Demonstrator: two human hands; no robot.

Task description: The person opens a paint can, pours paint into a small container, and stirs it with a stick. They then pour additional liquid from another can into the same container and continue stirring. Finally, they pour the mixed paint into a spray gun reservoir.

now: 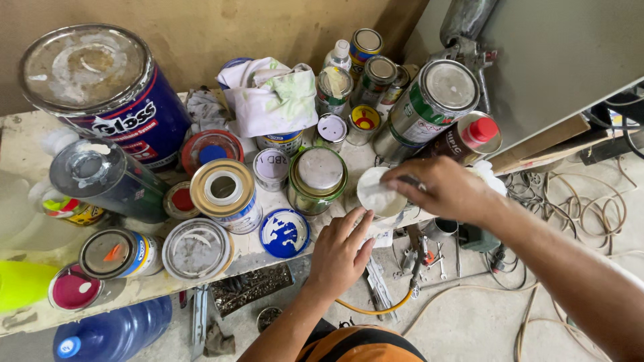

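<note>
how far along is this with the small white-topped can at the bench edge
Early. Done: the small can is apart from the other cans at the bench edge. In hand: the right hand grips its white top from above, while the left hand touches its side. Left: that top looks still seated; whether it has loosened cannot be told.
</note>
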